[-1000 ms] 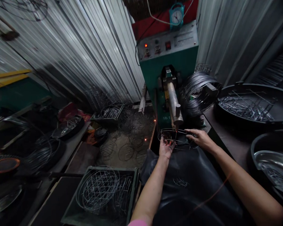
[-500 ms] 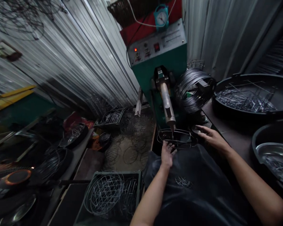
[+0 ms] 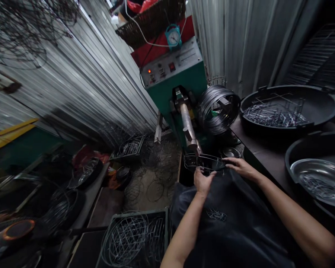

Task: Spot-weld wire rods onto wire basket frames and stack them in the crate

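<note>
A wire frame [image 3: 212,158] of thin rings joined by short wires hangs in front of me, just under the tip of a machine's metal arm [image 3: 187,121]. My left hand [image 3: 203,183] is closed on its near rim, thumb on the right and fingers on the left. With its fingertips, my right hand [image 3: 242,168] grips the frame's right end. Behind that hand is a small round metal dish [image 3: 231,152], partly hidden. Short bent wires [image 3: 216,214] lie on the dark apron [image 3: 240,230] over my lap.
A green machine [image 3: 175,83] with a lit red lamp stands ahead, a wire coil [image 3: 217,108] beside it. Black pans [image 3: 324,121] and a steel bowl [image 3: 297,169] of wire pieces are on the right. Lower left, a crate [image 3: 164,238] holds wire grids.
My right hand has moved from the small dish to the wire frame's right end. My left hand has closed on the near rim. The view has shifted slightly to the right.
</note>
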`<state>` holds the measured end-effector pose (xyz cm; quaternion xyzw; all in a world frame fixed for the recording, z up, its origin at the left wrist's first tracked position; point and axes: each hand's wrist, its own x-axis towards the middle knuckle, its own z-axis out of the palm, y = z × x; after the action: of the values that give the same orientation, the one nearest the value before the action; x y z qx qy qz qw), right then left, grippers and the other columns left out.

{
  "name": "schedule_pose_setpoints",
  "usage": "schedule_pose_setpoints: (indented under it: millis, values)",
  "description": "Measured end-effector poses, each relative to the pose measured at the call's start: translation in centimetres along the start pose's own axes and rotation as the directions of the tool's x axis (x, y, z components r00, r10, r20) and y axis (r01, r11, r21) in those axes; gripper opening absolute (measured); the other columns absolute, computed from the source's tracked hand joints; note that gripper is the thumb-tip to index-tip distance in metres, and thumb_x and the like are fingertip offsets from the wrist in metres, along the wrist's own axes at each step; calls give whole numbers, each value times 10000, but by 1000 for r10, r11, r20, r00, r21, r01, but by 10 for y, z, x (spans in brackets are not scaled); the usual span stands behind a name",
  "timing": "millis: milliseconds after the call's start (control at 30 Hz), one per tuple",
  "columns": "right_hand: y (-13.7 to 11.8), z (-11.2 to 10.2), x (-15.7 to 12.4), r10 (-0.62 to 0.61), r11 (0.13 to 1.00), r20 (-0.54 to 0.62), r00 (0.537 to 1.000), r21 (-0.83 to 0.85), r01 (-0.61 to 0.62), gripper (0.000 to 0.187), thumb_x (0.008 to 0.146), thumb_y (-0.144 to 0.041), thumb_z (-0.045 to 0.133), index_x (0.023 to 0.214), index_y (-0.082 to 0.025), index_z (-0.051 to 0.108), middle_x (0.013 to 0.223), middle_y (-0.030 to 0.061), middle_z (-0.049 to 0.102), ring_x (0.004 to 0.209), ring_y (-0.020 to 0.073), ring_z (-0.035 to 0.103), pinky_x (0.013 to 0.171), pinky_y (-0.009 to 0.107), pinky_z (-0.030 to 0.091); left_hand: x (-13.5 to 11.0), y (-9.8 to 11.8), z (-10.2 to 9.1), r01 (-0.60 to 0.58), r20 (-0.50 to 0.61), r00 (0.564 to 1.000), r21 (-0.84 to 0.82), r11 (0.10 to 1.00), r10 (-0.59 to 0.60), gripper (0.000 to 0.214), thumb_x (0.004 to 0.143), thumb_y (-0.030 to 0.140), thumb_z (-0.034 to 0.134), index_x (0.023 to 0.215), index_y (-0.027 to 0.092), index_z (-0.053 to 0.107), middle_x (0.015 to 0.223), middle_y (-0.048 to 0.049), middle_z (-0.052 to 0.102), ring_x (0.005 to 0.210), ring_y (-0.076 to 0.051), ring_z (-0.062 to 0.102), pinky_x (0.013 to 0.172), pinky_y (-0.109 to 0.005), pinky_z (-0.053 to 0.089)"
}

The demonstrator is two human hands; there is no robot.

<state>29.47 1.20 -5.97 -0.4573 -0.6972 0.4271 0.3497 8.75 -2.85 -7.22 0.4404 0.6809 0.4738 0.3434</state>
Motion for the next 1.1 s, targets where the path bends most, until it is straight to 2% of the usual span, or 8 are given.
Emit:
schedule_pose_setpoints:
  millis: [100,267,400,467,600,733,933,1100]
  values:
    - [-22,-3,-5,6,1000,75,997,26,-8,442,750,-459,571,1080,-181,666,1077,72,671,1008,255,609,905,382,469,0,4,-13,-29,118,993,-14,999,30,281,577,308,793,688,204,556,682,12,513,781,-175,540,835,-271,402]
    - [-72,11,0,34,998,222,974,-53,-23,364,720,-389,594,999,-180,699,902,24,707,868,217,639,794,300,493,-7,3,-42,-78,73,993,-166,983,91,205,587,227,771,701,194,604,810,-33,567,941,-199,526,916,-284,377]
    - [-101,34,11,82,990,261,962,-136,-47,252,693,-299,588,872,-185,724,764,-5,698,748,185,635,667,243,478,-14,-6,-65,89,297,954,-414,906,43,287,640,192,682,914,180,600,969,-44,607,963,-181,548,895,-284,399]
    - [-112,46,15,103,988,272,957,-137,-68,255,700,-288,573,872,-175,723,707,-8,684,682,169,623,606,229,464,-16,-9,-73,113,331,942,-459,881,52,345,621,212,700,939,172,572,976,-40,600,907,-165,558,844,-265,415]
    - [-128,61,18,114,989,289,950,-127,-80,318,734,-317,549,964,-167,709,693,1,678,646,165,615,583,233,466,-16,-7,-83,-9,91,995,-336,942,42,403,590,308,769,858,180,497,800,15,529,726,-113,522,743,-232,408]
    - [-128,66,13,-23,988,185,982,-145,50,356,755,-349,563,1063,-195,654,907,19,691,817,185,629,709,255,487,-14,0,-93,-55,-87,995,-182,982,40,438,541,344,805,797,184,487,749,27,492,712,-115,490,721,-231,379]
    - [-116,71,4,-221,822,143,965,-506,263,177,772,-324,607,878,-210,691,882,62,644,855,212,590,757,295,461,-16,11,-98,-10,-117,993,-113,994,-3,429,521,370,811,743,187,492,718,18,502,707,-133,495,724,-247,380]
    - [-119,74,3,-165,723,232,959,-633,277,167,815,-216,545,913,-217,681,871,51,671,848,203,599,729,267,442,-16,14,-92,23,-80,996,-22,999,-25,445,499,352,822,759,190,498,739,0,532,750,-165,530,766,-277,398]
